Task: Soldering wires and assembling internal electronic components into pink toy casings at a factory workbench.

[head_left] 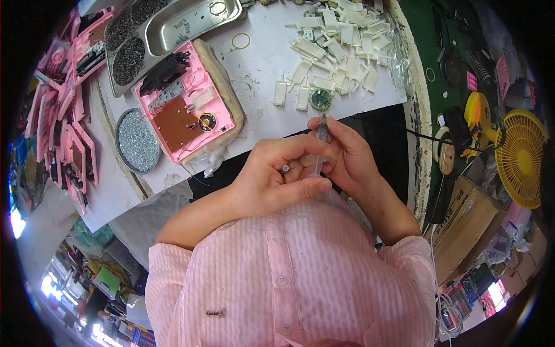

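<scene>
In front of my chest, both hands are closed on a clear plastic syringe, its dark narrow end pointing away from me. My right hand grips the barrel from the right. My left hand is curled at its lower, plunger end, with the thumb close to the plunger flange. A thin metal-tipped rod pokes out between the left fingers; what it belongs to is hidden. Just beyond the syringe tip, a small round pot with green contents sits at the table edge, beside several white plastic parts.
To the left lies an opened pink casing with a brown board, wires and a small speaker, resting on a block. A bowl of small metal pieces, a metal tray of dark screws and stacked pink frames surround it. A yellow fan stands right.
</scene>
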### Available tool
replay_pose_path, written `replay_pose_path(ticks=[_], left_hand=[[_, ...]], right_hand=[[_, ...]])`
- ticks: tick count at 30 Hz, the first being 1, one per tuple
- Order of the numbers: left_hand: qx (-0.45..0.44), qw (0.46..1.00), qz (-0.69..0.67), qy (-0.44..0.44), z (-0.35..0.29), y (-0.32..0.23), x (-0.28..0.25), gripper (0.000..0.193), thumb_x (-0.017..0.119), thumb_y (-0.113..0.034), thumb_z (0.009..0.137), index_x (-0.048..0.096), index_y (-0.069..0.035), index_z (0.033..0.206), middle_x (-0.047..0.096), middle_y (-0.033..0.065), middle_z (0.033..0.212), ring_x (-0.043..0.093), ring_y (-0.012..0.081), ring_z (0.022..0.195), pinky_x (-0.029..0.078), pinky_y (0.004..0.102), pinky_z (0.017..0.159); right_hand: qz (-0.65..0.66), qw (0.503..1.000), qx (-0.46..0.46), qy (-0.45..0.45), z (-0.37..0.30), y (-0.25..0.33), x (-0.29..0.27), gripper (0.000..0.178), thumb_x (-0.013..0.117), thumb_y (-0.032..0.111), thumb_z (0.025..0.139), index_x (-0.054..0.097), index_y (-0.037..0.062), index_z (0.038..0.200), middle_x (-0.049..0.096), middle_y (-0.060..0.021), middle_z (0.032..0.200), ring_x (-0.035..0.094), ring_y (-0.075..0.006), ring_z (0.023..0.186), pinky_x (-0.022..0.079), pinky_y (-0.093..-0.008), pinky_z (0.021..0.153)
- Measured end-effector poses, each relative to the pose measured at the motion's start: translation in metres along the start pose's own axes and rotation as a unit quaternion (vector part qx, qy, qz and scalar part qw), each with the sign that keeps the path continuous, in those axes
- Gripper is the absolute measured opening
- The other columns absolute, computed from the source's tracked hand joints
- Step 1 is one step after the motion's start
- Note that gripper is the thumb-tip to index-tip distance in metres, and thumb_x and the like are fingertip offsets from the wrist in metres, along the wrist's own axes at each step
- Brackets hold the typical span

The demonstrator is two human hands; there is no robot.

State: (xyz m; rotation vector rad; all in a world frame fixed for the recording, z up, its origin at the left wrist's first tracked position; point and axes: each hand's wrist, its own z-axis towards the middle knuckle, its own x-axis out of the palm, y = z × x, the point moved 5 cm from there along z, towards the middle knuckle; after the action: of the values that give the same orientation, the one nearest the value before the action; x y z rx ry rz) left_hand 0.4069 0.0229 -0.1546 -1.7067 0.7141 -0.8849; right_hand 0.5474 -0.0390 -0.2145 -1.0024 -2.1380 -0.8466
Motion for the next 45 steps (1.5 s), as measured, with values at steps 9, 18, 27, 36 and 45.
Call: replay_pose_path(ticks=[9, 18, 27, 36, 45], left_hand=[[0.005, 1.0, 0.009, -0.002, 0.0007, 0.0, 0.0, 0.039, 0.077, -0.012, 0.088, 0.064, 0.0, 0.122, 0.071, 0.0037, 0.106, 0.04, 0.0005, 0.062, 0.033, 0.0192, 0.056], [0.019, 0.998, -0.04, -0.05, 0.0033, -0.0004, 0.0046, 0.02, 0.075, -0.008, 0.089, 0.067, -0.004, 0.107, 0.05, -0.0066, 0.07, 0.035, 0.0, 0.055, 0.03, 0.021, 0.051], [0.024, 0.997, -0.035, -0.057, 0.0038, -0.001, 0.0047, 0.017, 0.074, -0.007, 0.09, 0.067, -0.004, 0.105, 0.051, -0.0072, 0.07, 0.035, -0.0006, 0.056, 0.03, 0.0195, 0.053], [0.037, 0.996, -0.032, -0.071, 0.0042, 0.0013, 0.0052, 0.018, 0.073, -0.005, 0.09, 0.067, -0.004, 0.106, 0.056, -0.0066, 0.075, 0.037, -0.0005, 0.058, 0.032, 0.0195, 0.054], [0.052, 0.995, -0.027, -0.078, 0.0046, 0.0022, 0.0051, 0.018, 0.074, -0.005, 0.089, 0.068, -0.003, 0.106, 0.059, -0.0062, 0.079, 0.038, -0.0001, 0.06, 0.032, 0.02, 0.054]], right_hand=[[-0.007, 1.0, -0.004, 0.002, 0.0004, 0.0005, 0.0009, 0.036, 0.044, 0.033, 0.108, 0.06, 0.0042, 0.123, 0.07, -0.0061, 0.098, 0.063, -0.0138, 0.074, 0.05, -0.027, 0.061], [-0.014, 1.0, -0.012, -0.002, -0.0002, -0.0001, -0.0002, 0.037, 0.043, 0.033, 0.109, 0.06, 0.0038, 0.123, 0.07, -0.0063, 0.098, 0.064, -0.0136, 0.075, 0.049, -0.0272, 0.06], [-0.009, 1.0, -0.011, -0.01, -0.0001, 0.0001, 0.0013, 0.037, 0.043, 0.034, 0.109, 0.059, 0.0032, 0.123, 0.07, -0.0065, 0.099, 0.064, -0.0136, 0.076, 0.049, -0.0274, 0.061], [-0.008, 1.0, -0.015, 0.0, 0.0001, 0.0, 0.0008, 0.037, 0.044, 0.034, 0.109, 0.059, 0.0031, 0.124, 0.07, -0.0067, 0.099, 0.064, -0.0134, 0.078, 0.049, -0.0278, 0.062], [-0.007, 1.0, -0.012, 0.0, -0.0002, 0.0002, 0.002, 0.037, 0.044, 0.034, 0.108, 0.059, 0.0026, 0.123, 0.069, -0.0064, 0.097, 0.062, -0.0133, 0.075, 0.048, -0.0278, 0.06]])
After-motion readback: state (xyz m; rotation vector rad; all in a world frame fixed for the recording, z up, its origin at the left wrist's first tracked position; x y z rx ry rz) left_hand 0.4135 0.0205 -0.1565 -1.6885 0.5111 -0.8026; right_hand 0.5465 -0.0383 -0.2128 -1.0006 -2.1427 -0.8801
